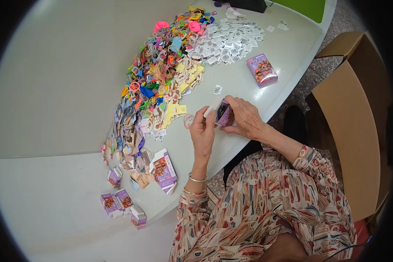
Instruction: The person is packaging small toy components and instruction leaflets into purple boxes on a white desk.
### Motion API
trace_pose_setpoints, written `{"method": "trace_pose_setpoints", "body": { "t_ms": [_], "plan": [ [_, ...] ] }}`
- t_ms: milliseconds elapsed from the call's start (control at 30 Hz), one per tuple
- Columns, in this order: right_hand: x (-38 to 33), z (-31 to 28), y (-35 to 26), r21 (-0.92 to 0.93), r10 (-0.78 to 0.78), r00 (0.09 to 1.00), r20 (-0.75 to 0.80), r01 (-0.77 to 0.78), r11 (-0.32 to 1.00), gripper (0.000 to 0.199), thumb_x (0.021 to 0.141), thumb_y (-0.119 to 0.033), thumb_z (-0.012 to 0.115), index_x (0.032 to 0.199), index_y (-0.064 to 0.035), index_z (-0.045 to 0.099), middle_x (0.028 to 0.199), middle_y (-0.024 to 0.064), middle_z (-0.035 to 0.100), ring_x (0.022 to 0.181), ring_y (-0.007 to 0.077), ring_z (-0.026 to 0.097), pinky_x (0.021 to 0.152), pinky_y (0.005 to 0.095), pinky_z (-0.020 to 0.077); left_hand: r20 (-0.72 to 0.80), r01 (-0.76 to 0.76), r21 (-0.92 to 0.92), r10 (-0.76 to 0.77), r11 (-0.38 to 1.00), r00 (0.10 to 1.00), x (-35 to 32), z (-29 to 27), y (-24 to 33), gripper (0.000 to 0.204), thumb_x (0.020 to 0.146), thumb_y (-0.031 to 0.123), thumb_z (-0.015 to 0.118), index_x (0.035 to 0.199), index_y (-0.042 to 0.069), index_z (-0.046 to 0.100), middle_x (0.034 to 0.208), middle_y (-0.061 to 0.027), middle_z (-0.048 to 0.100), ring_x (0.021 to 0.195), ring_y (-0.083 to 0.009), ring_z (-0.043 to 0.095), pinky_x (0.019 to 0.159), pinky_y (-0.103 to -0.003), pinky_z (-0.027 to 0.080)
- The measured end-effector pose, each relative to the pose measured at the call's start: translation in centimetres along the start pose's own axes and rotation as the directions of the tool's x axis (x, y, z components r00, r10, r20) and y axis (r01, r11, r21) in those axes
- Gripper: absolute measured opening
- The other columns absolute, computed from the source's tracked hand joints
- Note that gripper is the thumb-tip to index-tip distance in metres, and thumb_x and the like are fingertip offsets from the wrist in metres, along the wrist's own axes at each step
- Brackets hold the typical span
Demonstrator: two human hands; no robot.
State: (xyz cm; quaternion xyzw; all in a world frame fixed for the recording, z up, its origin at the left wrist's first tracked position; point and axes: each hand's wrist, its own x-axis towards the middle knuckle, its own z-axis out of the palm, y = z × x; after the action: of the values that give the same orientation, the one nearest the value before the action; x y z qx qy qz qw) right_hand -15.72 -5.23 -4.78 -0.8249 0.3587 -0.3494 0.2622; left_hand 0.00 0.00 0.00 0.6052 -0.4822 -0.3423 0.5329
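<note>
Since the sm. purple carton (225, 117) looks like thin card, it's prob. light, stiff-ish but crushable, best held by its sides, w/ R-hand grip (246, 118) clasping it over the counter (236, 81) & L-hand grip (202, 133) pinching a white flap or slip (210, 108) at its mouth.

Lettered in pale type above figures on the purple box (263, 70); likewise below them on the open carton (163, 173); marked with dark, barcode-like print on the white slip (217, 90); too small to read on the heaped white packets (227, 42) and the held box (225, 118).
</note>
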Motion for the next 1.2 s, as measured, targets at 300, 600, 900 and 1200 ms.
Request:
{"method": "trace_pose_setpoints", "body": {
  "t_ms": [300, 600, 900, 1200],
  "plan": [
    [0.4, 0.0, -0.7, 0.039, -0.169, 0.976, -0.14, 0.176, 0.984, 0.096, 0.056, -0.019, 0.087, 0.132, -0.0019, 0.031, 0.111, 0.02, 0.053, 0.097, 0.0374, 0.056, 0.083, 0.0423, 0.0475, 0.226, 0.051, 0.034, -0.057, 0.998, 0.972, 0.9, -1.0, 0.5, 0.032, 0.092, 0.015, 0.061, 0.118, -0.003, 0.057, 0.09, -0.0038, 0.064, 0.075, -0.0053, 0.056, 0.061, -0.021, 0.048],
    [0.5, 0.0, 0.3, 0.03, -0.25, 0.952, -0.177, 0.259, 0.966, 0.093, 0.059, -0.021, 0.086, 0.132, -0.0014, 0.032, 0.116, 0.0202, 0.052, 0.102, 0.0386, 0.055, 0.086, 0.0418, 0.0476, 0.315, 0.142, 0.043, -0.148, 0.989, 0.937, 2.0, -0.7, 1.1, 0.035, 0.092, 0.012, 0.061, 0.124, -0.001, 0.055, 0.099, -0.0025, 0.064, 0.08, -0.0055, 0.057, 0.068, -0.023, 0.049],
    [0.5, -0.2, 0.3, -0.024, -0.183, 0.979, -0.092, 0.181, 0.983, 0.1, 0.062, -0.023, 0.084, 0.138, 0.0047, 0.026, 0.111, 0.0216, 0.053, 0.1, 0.0386, 0.054, 0.086, 0.042, 0.0467, 0.278, -0.604, 0.449, 0.54, 0.658, 0.795, -1.1, -0.4, -0.2, 0.032, 0.091, 0.006, 0.058, 0.122, -0.001, 0.058, 0.117, -0.0146, 0.062, 0.097, -0.024, 0.061, 0.086, -0.032, 0.048],
    [0.6, 0.2, 0.4, 0.066, -0.04, 0.997, -0.068, 0.045, 0.997, 0.102, 0.059, -0.022, 0.083, 0.135, 0.0092, 0.024, 0.102, 0.0221, 0.053, 0.093, 0.038, 0.054, 0.082, 0.0424, 0.0469, 0.197, -0.33, 0.445, 0.268, 0.832, 0.943, 0.0, 1.5, 2.6, 0.024, 0.087, 0.004, 0.062, 0.111, -0.001, 0.064, 0.105, -0.0159, 0.066, 0.092, -0.0238, 0.065, 0.079, -0.032, 0.05]
  ]
}}
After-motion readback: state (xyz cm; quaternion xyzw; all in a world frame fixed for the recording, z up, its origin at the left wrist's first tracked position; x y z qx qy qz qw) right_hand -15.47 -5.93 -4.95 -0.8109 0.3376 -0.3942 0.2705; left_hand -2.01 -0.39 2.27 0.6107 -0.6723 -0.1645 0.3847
